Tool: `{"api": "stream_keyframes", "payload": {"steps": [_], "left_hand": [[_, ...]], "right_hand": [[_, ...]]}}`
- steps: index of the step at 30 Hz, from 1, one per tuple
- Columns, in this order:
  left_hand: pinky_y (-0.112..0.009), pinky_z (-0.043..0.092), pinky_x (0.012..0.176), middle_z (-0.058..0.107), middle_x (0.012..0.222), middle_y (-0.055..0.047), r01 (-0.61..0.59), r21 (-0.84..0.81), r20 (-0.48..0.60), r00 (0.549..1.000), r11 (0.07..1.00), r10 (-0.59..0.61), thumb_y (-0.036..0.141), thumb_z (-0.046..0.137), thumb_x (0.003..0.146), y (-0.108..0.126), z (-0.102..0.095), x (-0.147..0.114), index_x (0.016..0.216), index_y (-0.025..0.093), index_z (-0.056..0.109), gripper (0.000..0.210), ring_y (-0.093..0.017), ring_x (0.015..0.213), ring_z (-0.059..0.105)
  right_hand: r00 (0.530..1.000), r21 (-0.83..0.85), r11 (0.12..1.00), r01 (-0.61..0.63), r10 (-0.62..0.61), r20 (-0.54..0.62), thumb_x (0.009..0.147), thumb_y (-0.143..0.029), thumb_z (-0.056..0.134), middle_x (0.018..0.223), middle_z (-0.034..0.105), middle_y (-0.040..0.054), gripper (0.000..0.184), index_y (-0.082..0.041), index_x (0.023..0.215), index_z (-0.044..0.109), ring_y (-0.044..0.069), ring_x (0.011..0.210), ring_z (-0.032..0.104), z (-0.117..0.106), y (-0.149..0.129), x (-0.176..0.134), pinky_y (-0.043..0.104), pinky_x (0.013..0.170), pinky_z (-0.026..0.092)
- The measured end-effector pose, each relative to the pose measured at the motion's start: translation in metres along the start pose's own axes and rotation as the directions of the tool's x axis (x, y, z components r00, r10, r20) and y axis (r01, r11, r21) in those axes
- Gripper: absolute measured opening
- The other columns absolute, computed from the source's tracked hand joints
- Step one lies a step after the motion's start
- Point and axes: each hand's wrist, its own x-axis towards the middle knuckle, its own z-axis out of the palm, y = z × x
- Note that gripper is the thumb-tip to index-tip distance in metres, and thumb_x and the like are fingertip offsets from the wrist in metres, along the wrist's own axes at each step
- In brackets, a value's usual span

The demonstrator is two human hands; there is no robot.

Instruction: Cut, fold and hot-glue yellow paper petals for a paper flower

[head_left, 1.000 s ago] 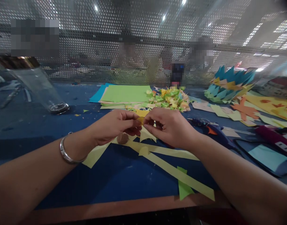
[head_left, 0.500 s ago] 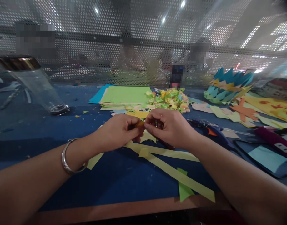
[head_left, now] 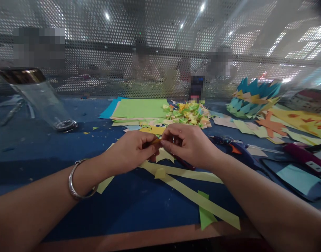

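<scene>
Between my fingertips is a small yellow-orange piece of paper point(head_left: 156, 141), mostly covered by the fingers. My left hand point(head_left: 131, 150) pinches it from one side, and my right hand point(head_left: 188, 144) pinches its other end; both are closed. Below them, long pale yellow paper strips point(head_left: 192, 190) lie crossed on the blue tabletop, with a bit of green paper point(head_left: 206, 213) under one strip. A cut pale yellow scrap point(head_left: 165, 156) shows just under the fingers. Behind the hands sits a heap of small folded paper pieces point(head_left: 190, 113) in yellow, green and peach.
A stack of coloured paper point(head_left: 142, 108) lies at the back. On the left, a glass bottle point(head_left: 42, 99) stands. To the right are a blue glue gun point(head_left: 241, 152), a purple power strip point(head_left: 304, 157), and a zigzag paper crown point(head_left: 255, 98). A perforated metal screen point(head_left: 97, 63) rises behind.
Both hands keep their pinch on the small paper piece and have barely moved. The whole view has shifted slightly.
</scene>
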Motion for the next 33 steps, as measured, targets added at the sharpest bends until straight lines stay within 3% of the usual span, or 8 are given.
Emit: {"api": "stream_keyframes", "payload": {"steps": [6,12,17,28,33], "left_hand": [[-0.026,0.048,0.062,0.072,0.075,-0.002,-0.032,0.010,-0.092,0.995,0.999,0.032,0.032,0.056,0.089,-0.0010,-0.0034,-0.0002,0.092,0.019,0.067,0.017,-0.016,0.068,0.067],[-0.027,0.054,0.065,0.074,0.078,-0.004,0.026,-0.213,-0.015,0.999,0.977,-0.029,0.032,0.058,0.088,-0.0063,-0.0027,0.0006,0.089,0.019,0.063,0.014,-0.019,0.074,0.072],[-0.028,0.057,0.068,0.074,0.078,-0.004,0.034,-0.278,-0.014,0.999,0.960,-0.039,0.032,0.059,0.088,-0.0053,-0.0018,0.0020,0.087,0.018,0.064,0.015,-0.019,0.076,0.073],[-0.023,0.056,0.062,0.072,0.069,-0.001,-0.048,-0.204,-0.140,0.990,0.978,0.020,0.025,0.063,0.084,-0.0027,0.0004,0.0003,0.081,0.018,0.067,0.009,-0.016,0.068,0.072],[-0.023,0.057,0.064,0.072,0.069,-0.002,-0.051,-0.312,-0.112,0.994,0.949,0.017,0.029,0.065,0.086,-0.0019,-0.0008,0.0017,0.082,0.016,0.070,0.014,-0.015,0.067,0.072]], "right_hand": [[1.000,0.000,1.000,-0.002,0.002,0.005,0.089,-0.022,0.059,0.073,0.058,-0.0015,0.009,-0.017,0.082,0.061,0.010,0.064,0.050,0.0012,0.0011,0.0009,0.025,0.059,0.035],[1.000,0.001,1.000,-0.017,0.017,0.022,0.089,-0.023,0.059,0.074,0.058,-0.0011,0.010,-0.017,0.083,0.062,0.010,0.064,0.049,0.0008,0.0022,0.0014,0.025,0.059,0.034],[0.999,0.018,0.999,-0.038,0.037,0.014,0.089,-0.022,0.060,0.072,0.058,-0.0013,0.010,-0.016,0.082,0.062,0.010,0.062,0.049,-0.0007,0.0010,0.0012,0.025,0.059,0.034],[0.999,0.059,0.997,-0.041,0.042,-0.005,0.088,-0.022,0.063,0.072,0.059,-0.0018,0.009,-0.017,0.081,0.061,0.010,0.062,0.050,-0.0005,0.0001,0.0023,0.025,0.058,0.036],[0.999,0.074,0.997,-0.037,0.039,-0.021,0.088,-0.022,0.063,0.072,0.058,-0.0016,0.008,-0.017,0.082,0.061,0.009,0.062,0.050,0.0000,-0.0007,0.0014,0.025,0.058,0.037]]}}
